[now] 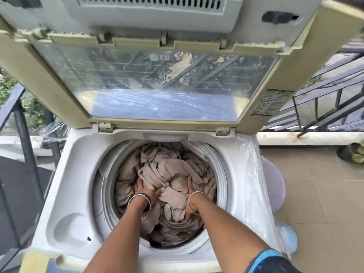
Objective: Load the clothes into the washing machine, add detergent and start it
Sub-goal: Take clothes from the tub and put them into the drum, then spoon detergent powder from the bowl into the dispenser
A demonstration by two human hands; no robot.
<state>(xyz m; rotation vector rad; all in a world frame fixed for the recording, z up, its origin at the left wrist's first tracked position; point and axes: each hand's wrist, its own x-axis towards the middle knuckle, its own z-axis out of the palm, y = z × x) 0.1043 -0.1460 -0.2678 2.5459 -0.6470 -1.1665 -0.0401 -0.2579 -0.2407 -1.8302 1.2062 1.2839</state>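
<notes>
A white top-loading washing machine (76,174) stands open in front of me, its hinged lid (153,83) raised upright at the back. Crumpled beige clothes (169,166) fill the round drum. Both my arms reach down into the drum. My left hand (144,189) presses into the cloth on the left of the pile, its fingertips buried in the folds. My right hand (190,187) lies flat on the cloth on the right, fingers extended. Each wrist carries metal bangles.
A pale lilac plastic tub (275,186) sits on the tiled floor right of the machine. Black metal railings (325,107) run behind on the right, and a dark post (25,138) stands at the left. A potted plant (352,152) is at far right.
</notes>
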